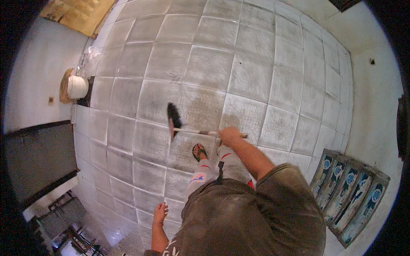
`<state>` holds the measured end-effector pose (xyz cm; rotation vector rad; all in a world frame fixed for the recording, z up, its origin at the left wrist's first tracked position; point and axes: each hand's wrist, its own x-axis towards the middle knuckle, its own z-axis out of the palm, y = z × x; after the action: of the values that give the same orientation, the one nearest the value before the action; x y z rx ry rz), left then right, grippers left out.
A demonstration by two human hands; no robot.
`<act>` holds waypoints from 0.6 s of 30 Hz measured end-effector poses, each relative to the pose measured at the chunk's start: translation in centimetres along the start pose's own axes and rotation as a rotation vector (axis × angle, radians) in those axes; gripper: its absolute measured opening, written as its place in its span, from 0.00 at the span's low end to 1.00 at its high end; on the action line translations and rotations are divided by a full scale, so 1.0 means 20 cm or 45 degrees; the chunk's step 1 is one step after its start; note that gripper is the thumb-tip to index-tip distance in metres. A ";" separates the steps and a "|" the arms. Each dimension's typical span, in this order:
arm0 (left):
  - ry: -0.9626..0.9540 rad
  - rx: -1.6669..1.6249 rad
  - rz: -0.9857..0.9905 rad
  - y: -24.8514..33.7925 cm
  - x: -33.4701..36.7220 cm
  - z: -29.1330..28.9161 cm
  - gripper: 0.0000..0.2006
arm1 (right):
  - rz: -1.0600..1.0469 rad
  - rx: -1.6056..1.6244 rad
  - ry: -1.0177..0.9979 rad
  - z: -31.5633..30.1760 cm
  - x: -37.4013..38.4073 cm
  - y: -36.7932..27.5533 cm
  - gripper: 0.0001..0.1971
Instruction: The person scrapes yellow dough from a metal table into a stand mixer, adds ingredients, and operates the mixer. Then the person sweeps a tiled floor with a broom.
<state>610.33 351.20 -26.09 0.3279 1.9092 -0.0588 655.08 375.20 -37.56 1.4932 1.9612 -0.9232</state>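
A broom [188,130] with dark bristles and a short-looking pale handle lies across the view, its head [174,117] down at the tiled floor [205,64]. My right hand [229,135] is wrapped round the handle near its end, in front of my legs. The handle's tip pokes out just right of that fist. My left hand [160,212] hangs by my left side with loosely bent fingers and holds nothing. Below the broom head, my foot in a dark flip-flop [199,152] stands on the tiles; the other foot is hidden.
A white bucket [77,87] stands by the left wall, with clear plastic [89,59] beyond it. A slatted wooden rack or crate [350,194] leans at the right wall. Dark furniture [77,239] is at the lower left, and a yellowish panel [77,15] at the far left.
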 end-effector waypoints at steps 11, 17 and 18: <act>0.079 -0.108 -0.053 -0.02 0.31 -0.38 0.23 | 0.694 0.675 0.056 0.40 -0.99 0.29 0.22; 0.025 0.079 0.122 0.50 0.48 -0.20 0.20 | 1.475 0.908 0.192 0.85 -1.61 0.38 0.22; 0.007 0.102 0.171 0.62 0.49 -0.15 0.20 | 1.569 0.985 0.178 0.91 -1.66 0.45 0.21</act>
<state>607.64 365.66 -32.57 0.5102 1.8885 -0.0452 672.63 342.23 -26.73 2.6749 0.3586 -0.9560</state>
